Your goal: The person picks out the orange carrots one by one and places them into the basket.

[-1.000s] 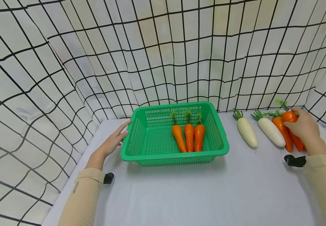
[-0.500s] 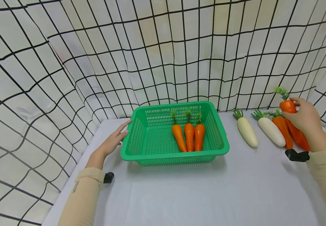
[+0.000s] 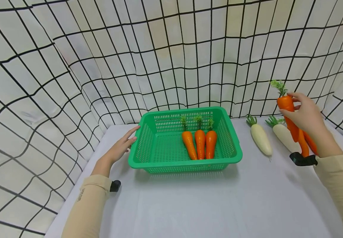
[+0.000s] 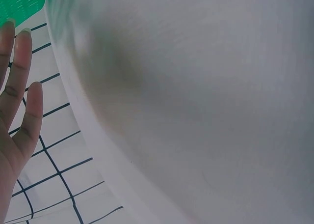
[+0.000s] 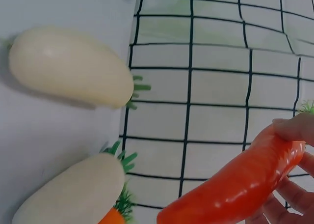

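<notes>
Pinching the carrot (image 3: pixel 291 128) at its thick end, your right hand (image 3: pixel 308 115) holds it raised near the bench's (image 3: pixel 189 205) far right corner; expect it light, stiff, slippery, best gripped there. Your left hand (image 3: pixel 119 149), fingers spread, touches the basket (image 3: pixel 186 165).

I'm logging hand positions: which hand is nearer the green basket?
Left. The left hand is right at the basket's left rim, its fingertips seemingly touching it; the right hand is well off to the basket's right, holding a carrot.
</notes>
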Available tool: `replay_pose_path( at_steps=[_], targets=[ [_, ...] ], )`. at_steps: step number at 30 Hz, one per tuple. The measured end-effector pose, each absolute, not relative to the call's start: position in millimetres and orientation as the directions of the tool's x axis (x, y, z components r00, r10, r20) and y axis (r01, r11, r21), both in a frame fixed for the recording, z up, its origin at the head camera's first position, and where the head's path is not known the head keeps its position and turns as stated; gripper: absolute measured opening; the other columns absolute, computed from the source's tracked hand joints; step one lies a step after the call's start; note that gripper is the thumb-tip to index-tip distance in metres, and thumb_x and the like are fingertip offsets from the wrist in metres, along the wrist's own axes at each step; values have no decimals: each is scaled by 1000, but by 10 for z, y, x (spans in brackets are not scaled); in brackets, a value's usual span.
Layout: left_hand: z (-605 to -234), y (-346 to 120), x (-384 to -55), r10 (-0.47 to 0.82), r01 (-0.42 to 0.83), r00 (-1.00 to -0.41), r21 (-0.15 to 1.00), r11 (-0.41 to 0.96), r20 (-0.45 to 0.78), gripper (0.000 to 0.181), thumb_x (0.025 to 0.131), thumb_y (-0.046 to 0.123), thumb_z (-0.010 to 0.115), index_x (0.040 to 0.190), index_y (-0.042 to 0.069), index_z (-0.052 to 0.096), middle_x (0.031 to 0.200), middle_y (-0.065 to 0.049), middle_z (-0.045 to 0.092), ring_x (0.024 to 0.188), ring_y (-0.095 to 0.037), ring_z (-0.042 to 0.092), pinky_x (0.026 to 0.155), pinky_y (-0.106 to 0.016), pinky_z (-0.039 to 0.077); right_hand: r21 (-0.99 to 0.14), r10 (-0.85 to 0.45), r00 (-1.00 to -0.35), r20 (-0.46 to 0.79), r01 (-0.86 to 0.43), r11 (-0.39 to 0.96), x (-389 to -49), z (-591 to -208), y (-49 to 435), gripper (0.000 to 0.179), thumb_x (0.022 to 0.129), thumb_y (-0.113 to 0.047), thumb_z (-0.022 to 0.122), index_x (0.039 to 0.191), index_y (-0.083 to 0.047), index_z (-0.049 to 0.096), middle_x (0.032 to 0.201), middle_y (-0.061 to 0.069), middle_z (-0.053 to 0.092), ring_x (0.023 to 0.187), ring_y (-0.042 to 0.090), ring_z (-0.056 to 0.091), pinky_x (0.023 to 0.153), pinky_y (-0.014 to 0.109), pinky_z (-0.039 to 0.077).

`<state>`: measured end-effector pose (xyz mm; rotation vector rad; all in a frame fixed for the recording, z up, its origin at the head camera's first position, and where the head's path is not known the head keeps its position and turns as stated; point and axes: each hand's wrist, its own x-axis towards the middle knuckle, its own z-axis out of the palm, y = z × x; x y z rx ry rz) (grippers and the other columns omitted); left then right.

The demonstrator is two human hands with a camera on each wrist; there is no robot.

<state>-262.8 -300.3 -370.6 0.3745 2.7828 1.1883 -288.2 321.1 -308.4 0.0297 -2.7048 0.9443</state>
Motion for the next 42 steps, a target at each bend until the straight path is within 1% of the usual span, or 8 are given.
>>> replay_pose_path(
  at_steps=[5, 13, 16, 20, 28, 33, 37, 42],
  targets=[
    [-3695, -3002, -2623, 254, 184, -967, 712, 677, 9, 60, 111, 41, 35, 166, 24, 18, 119, -19, 66, 100, -31, 62, 94, -63, 43, -653, 48, -969, 242, -126, 747, -2882, -2994, 3068, 77, 101, -33, 65, 161, -3, 27, 150, 37, 36, 125, 55, 43, 88, 67, 45],
    [-3702, -3006, -2637, 253, 184, -967, 705, 685, 7, 60, 111, 43, 35, 166, 25, 18, 119, -19, 65, 99, -30, 60, 94, -63, 43, -765, -9, -981, 194, -157, 624, -2868, -2919, 2856, 82, 99, -40, 68, 163, -11, 25, 156, 31, 33, 130, 48, 42, 93, 60, 43],
    [-3713, -3009, -2643, 252, 182, -968, 703, 687, 5, 60, 111, 43, 35, 166, 26, 18, 116, -18, 65, 98, -30, 60, 93, -61, 43, -797, -34, -983, 183, -168, 581, -2868, -2908, 2766, 83, 99, -40, 68, 164, -12, 24, 156, 30, 33, 128, 44, 44, 87, 38, 50],
    [-3713, -3009, -2641, 252, 181, -968, 706, 684, 4, 60, 111, 42, 35, 166, 26, 18, 113, -16, 66, 98, -29, 59, 92, -59, 43, -841, -66, -984, 163, -174, 513, -2876, -2882, 2632, 81, 100, -36, 67, 164, -12, 22, 156, 29, 31, 129, 42, 44, 71, 15, 47],
    [-3694, -3004, -2627, 255, 179, -967, 720, 670, 3, 60, 111, 40, 36, 166, 25, 17, 116, -17, 65, 100, -30, 60, 94, -63, 43, -878, -134, -982, 134, -180, 443, -2917, -2819, 2348, 78, 102, -31, 66, 165, -16, 23, 157, 25, 34, 129, 36, 45, 77, 19, 50],
    [-3705, -3008, -2634, 253, 178, -968, 715, 676, 2, 60, 111, 42, 35, 166, 26, 17, 116, -17, 65, 99, -30, 59, 93, -61, 43, -897, -181, -979, 97, -165, 410, -2951, -2802, 2167, 76, 103, -29, 65, 165, -16, 22, 154, 24, 36, 124, 37, 49, 91, 35, 51],
    [-3716, -3009, -2640, 249, 175, -968, 712, 680, 0, 60, 111, 43, 35, 166, 26, 18, 121, -19, 64, 99, -30, 59, 93, -60, 43, -929, -214, -976, 45, -120, 349, -2979, -2800, 2007, 74, 104, -27, 63, 165, -15, 23, 152, 23, 38, 123, 36, 52, 105, 53, 44],
    [-3728, -3011, -2641, 247, 175, -969, 714, 678, 2, 60, 111, 44, 35, 166, 26, 18, 123, -20, 63, 100, -31, 59, 93, -61, 43, -960, -248, -969, 5, -75, 272, -3011, -2803, 1829, 73, 104, -24, 62, 165, -14, 22, 152, 23, 37, 129, 36, 48, 109, 57, 39]
  ],
)
